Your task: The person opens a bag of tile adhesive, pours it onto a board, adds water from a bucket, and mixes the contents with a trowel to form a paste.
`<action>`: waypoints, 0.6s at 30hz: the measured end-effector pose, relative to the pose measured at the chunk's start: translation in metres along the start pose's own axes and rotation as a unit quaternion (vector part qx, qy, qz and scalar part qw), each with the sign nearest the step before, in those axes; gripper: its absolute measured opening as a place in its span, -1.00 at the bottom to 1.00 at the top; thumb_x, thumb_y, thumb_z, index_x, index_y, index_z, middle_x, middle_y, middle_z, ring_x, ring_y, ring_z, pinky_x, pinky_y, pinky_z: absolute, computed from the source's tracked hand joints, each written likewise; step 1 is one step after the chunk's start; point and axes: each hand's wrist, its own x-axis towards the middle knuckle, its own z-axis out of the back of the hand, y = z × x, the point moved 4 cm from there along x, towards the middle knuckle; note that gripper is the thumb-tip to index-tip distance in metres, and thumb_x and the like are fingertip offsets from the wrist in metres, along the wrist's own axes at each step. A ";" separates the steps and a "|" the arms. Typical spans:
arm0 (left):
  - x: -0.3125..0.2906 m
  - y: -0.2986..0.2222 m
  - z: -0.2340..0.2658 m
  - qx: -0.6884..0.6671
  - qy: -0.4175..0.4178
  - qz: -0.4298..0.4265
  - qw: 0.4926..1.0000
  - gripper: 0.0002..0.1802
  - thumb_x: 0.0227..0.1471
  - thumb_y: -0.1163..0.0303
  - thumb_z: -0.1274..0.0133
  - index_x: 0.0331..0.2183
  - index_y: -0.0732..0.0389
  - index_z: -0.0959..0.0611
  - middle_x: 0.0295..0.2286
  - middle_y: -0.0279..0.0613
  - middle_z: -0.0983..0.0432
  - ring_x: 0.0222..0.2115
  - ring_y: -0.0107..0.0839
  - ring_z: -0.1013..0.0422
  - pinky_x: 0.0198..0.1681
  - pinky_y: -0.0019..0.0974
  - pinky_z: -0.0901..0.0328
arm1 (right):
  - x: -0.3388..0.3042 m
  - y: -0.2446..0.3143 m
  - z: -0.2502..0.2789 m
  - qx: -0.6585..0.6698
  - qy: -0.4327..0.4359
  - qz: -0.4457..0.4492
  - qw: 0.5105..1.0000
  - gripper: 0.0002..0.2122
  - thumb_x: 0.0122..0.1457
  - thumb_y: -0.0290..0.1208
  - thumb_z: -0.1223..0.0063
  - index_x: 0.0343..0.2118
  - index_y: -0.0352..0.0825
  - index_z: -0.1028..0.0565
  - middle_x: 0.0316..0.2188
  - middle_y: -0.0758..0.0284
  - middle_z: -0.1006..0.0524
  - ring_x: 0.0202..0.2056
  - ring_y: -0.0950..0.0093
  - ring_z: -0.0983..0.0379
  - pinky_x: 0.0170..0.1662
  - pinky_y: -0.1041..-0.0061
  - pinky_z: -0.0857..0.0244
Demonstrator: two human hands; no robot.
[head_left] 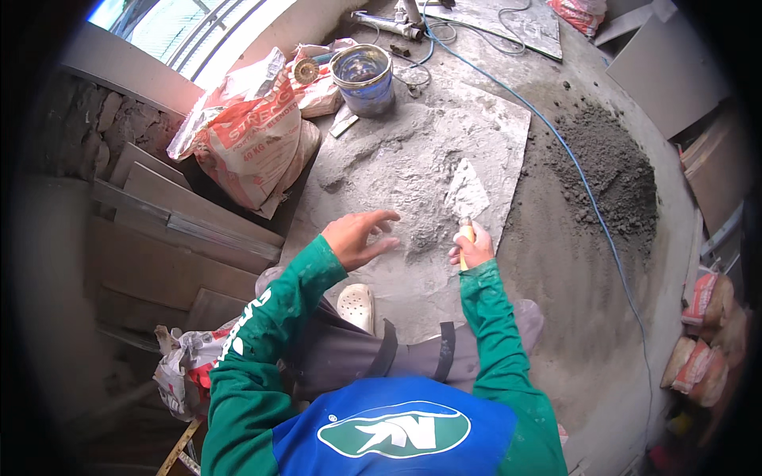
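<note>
My right hand (474, 247) is closed around the yellow handle of a trowel (467, 190). The trowel's pointed blade, coated in pale grey cement, lies over the right side of a heap of grey cement powder (389, 178). That heap is spread across a flat board (504, 119) on the floor. To the left, my left hand (362, 239) hovers at the near edge of the powder with its fingers apart and curved, holding nothing. Whether its fingertips touch the powder is hard to tell.
A blue bucket (363, 83) stands behind the heap, beside an open cement bag (254, 143). A blue hose or cable (567, 151) crosses the floor past a dark sand pile (611, 170). Boards (190, 214) lean at left; tied bags (697, 365) sit at right.
</note>
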 end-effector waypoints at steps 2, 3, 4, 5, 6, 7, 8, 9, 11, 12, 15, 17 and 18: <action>0.046 0.081 0.013 0.008 -0.001 0.048 0.999 -0.47 0.09 0.12 -0.19 0.00 0.22 -0.55 -0.25 -0.01 -0.63 -0.21 -0.12 -0.56 -0.13 -0.18 -0.42 | 0.022 0.011 0.018 -0.198 -0.040 0.025 0.979 -0.48 0.06 -0.47 -0.03 0.16 -0.40 -0.34 -0.41 0.14 -0.54 -0.53 0.34 -0.55 -0.52 0.33 -0.47; 0.077 0.123 0.026 0.011 -0.017 0.051 0.998 -0.47 0.08 0.10 -0.19 0.00 0.23 -0.55 -0.25 0.00 -0.63 -0.22 -0.10 -0.57 -0.13 -0.18 -0.43 | 0.035 0.016 0.024 -0.318 -0.107 0.093 0.937 -0.47 0.06 -0.45 -0.04 0.16 -0.38 -0.34 -0.37 0.10 -0.55 -0.47 0.25 -0.55 -0.44 0.27 -0.47; 0.108 0.167 0.038 0.047 -0.045 0.083 0.994 -0.49 0.09 0.12 -0.18 -0.01 0.21 -0.56 -0.25 0.02 -0.63 -0.22 -0.07 -0.56 -0.13 -0.16 -0.43 | 0.047 0.020 0.026 -0.419 -0.151 0.193 0.874 -0.47 0.05 -0.43 -0.05 0.16 -0.36 -0.35 -0.34 0.07 -0.56 -0.40 0.16 -0.56 -0.36 0.21 -0.47; 0.141 0.208 0.053 0.087 -0.091 0.088 0.988 -0.52 0.09 0.14 -0.17 -0.01 0.20 -0.57 -0.25 0.03 -0.63 -0.22 -0.04 -0.56 -0.12 -0.14 -0.43 | 0.061 0.017 0.025 -0.471 -0.199 0.240 0.825 -0.45 0.04 -0.41 -0.06 0.16 -0.33 -0.35 -0.27 0.02 -0.55 -0.28 0.05 -0.52 -0.22 0.13 -0.43; 0.167 0.250 0.056 0.109 -0.103 0.130 0.980 -0.54 0.09 0.16 -0.15 -0.02 0.16 -0.58 -0.23 0.02 -0.62 -0.19 -0.02 -0.54 -0.10 -0.11 -0.42 | 0.078 0.009 0.029 -0.503 -0.239 0.207 0.804 -0.44 0.02 -0.38 -0.08 0.16 -0.29 -0.36 -0.21 -0.02 -0.55 -0.16 -0.07 -0.48 -0.09 0.06 -0.38; 0.192 0.290 0.057 0.139 -0.109 0.176 0.968 -0.57 0.08 0.18 -0.14 -0.03 0.13 -0.60 -0.20 0.02 -0.61 -0.16 -0.01 -0.53 -0.08 -0.08 -0.41 | 0.096 -0.003 0.027 -0.531 -0.237 0.184 0.792 -0.47 0.03 -0.38 -0.07 0.15 -0.29 -0.37 -0.20 -0.02 -0.55 -0.17 -0.06 -0.49 -0.10 0.05 -0.39; 0.215 0.325 0.058 0.177 -0.125 0.185 0.958 -0.60 0.08 0.21 -0.11 -0.03 0.08 -0.58 -0.13 -0.01 -0.55 -0.07 -0.05 -0.46 -0.03 -0.03 -0.37 | 0.111 -0.014 0.026 -0.558 -0.243 0.158 0.778 -0.49 0.04 -0.38 -0.06 0.13 -0.29 -0.38 -0.20 -0.01 -0.55 -0.17 -0.05 -0.50 -0.11 0.05 -0.39; 0.235 0.358 0.055 0.215 -0.117 0.204 0.948 -0.62 0.07 0.23 -0.08 -0.03 0.03 -0.56 -0.06 -0.05 -0.49 0.02 -0.09 -0.40 0.01 0.02 -0.34 | 0.122 -0.027 0.029 -0.584 -0.236 0.092 0.771 -0.51 0.05 -0.38 -0.05 0.11 -0.29 -0.39 -0.19 -0.01 -0.54 -0.18 -0.04 -0.51 -0.12 0.04 -0.39; 0.272 0.409 0.052 0.263 -0.110 0.241 0.928 -0.60 0.07 0.26 -0.07 -0.02 0.02 -0.51 0.00 -0.13 -0.42 0.05 -0.05 -0.36 0.01 0.07 -0.33 | 0.144 -0.049 0.034 -0.641 -0.142 -0.083 0.750 -0.65 0.13 -0.37 0.01 -0.01 -0.29 -0.44 -0.17 -0.04 -0.56 -0.11 -0.04 -0.50 -0.03 0.05 -0.40; 0.281 0.426 0.045 0.288 -0.144 0.252 0.913 -0.55 0.07 0.26 -0.06 0.03 0.04 -0.45 0.01 -0.17 -0.40 0.04 -0.04 -0.34 0.00 0.09 -0.33 | 0.150 -0.049 0.035 -0.629 -0.159 -0.081 0.756 -0.58 0.06 -0.31 -0.14 0.03 -0.21 -0.44 -0.20 0.00 -0.57 -0.12 -0.02 -0.51 -0.02 0.08 -0.41; 0.290 0.449 0.029 0.368 -0.158 0.237 0.885 -0.39 0.08 -0.07 -0.09 0.04 0.09 -0.41 0.01 -0.23 -0.39 0.06 -0.15 -0.30 -0.02 0.09 -0.30 | 0.151 -0.034 0.037 -0.607 -0.165 -0.094 0.772 -0.60 0.04 -0.31 -0.18 -0.01 -0.24 -0.47 -0.19 0.00 -0.58 -0.10 0.00 -0.51 -0.02 0.11 -0.42; 0.291 0.450 0.028 0.369 -0.174 0.224 0.885 -0.42 0.08 -0.07 -0.09 0.00 0.11 -0.47 -0.02 -0.23 -0.40 0.06 -0.16 -0.28 -0.02 0.08 -0.29 | 0.146 -0.015 0.031 -0.602 -0.178 -0.086 0.774 -0.69 0.09 -0.32 -0.12 -0.09 -0.27 -0.52 -0.15 0.00 -0.57 -0.07 0.01 -0.50 -0.02 0.11 -0.41; 0.290 0.448 0.030 0.383 -0.185 0.210 0.880 -0.44 0.08 -0.07 -0.09 -0.03 0.12 -0.50 -0.04 -0.22 -0.40 0.05 -0.16 -0.29 -0.04 0.07 -0.29 | 0.145 -0.003 0.031 -0.609 -0.172 -0.089 0.769 -0.64 0.07 -0.30 -0.15 -0.06 -0.27 -0.50 -0.13 0.00 -0.56 -0.08 0.01 -0.50 -0.02 0.11 -0.41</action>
